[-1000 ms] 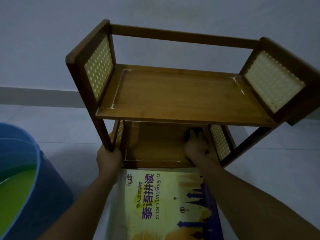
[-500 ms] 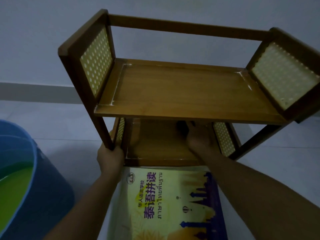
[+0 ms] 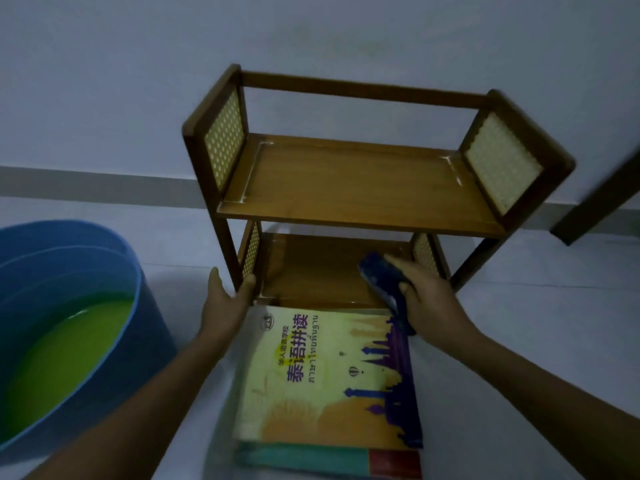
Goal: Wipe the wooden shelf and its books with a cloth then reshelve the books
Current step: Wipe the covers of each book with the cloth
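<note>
A two-tier wooden shelf (image 3: 349, 181) with woven side panels stands on the floor against the wall, both tiers bare. My left hand (image 3: 223, 306) grips the bottom of its front left leg, thumb wrapped round it. My right hand (image 3: 427, 299) holds a dark blue cloth (image 3: 382, 277) at the front right of the lower tier (image 3: 311, 271). A yellow book with purple skyline art (image 3: 329, 375) lies flat on the floor just in front of the shelf, stacked on another book (image 3: 329, 462) whose teal and red edge shows.
A blue bucket (image 3: 79, 271) holding green liquid stands on the floor at the left. A dark wooden furniture leg (image 3: 595, 202) leans in at the right edge. Pale floor tiles surround the shelf, and a grey baseboard runs along the wall.
My right hand has drawn the cloth out from deep under the upper tier to the lower tier's front right edge. The view has pulled back, so the shelf looks smaller and farther.
</note>
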Demonstrator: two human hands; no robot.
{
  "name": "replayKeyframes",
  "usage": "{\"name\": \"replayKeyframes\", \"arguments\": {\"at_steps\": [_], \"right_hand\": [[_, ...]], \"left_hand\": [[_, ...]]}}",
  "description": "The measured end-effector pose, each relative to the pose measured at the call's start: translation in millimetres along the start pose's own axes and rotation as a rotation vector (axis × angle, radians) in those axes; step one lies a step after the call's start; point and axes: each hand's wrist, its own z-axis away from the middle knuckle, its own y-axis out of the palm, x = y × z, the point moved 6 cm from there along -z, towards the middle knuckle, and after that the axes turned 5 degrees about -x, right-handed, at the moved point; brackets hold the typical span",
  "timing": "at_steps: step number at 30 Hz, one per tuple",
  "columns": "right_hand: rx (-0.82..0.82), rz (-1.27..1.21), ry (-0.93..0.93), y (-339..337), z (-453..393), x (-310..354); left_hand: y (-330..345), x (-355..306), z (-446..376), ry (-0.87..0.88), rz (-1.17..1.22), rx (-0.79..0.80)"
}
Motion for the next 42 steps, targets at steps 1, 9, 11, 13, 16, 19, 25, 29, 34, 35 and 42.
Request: {"name": "replayKeyframes", "arguments": {"at_steps": [1, 9, 11, 13, 16, 19, 25, 29, 34, 35, 42], "right_hand": [[0.02, 0.034, 0.0, 4, 19, -3], [0.421, 0.397, -0.065, 66, 118, -39], [0.413, 0.418, -0.085, 73, 119, -42], [0.316, 0.359, -0.03, 78, 120, -45], [0.232, 0.313, -0.003, 97, 134, -28], [0.295, 0.294, -0.198, 123, 149, 9], [0.1, 0.291, 0.013, 99, 80, -26], [-0.023, 0.313, 0.115, 115, 77, -11], [0.392, 0.26, -0.384, 164, 128, 69], [0.384, 0.285, -0.397, 165, 114, 65], [0.104, 0.374, 0.071, 155, 34, 29]], "left_hand": [[-7, 1, 17, 0.04, -0.078, -0.025], [-11, 30, 131, 0.479, -0.573, 0.521], [-7, 48, 126, 0.461, -0.692, 0.507], [-2, 53, 124, 0.465, -0.714, 0.487], [1, 56, 126, 0.453, -0.668, 0.476], [4, 62, 124, 0.438, -0.639, 0.466], [5, 61, 125, 0.443, -0.607, 0.439], [6, 66, 121, 0.435, -0.52, 0.441], [2, 73, 125, 0.398, -0.374, 0.433], [0, 76, 124, 0.379, -0.356, 0.415], [1, 74, 119, 0.381, -0.403, 0.376]]}}
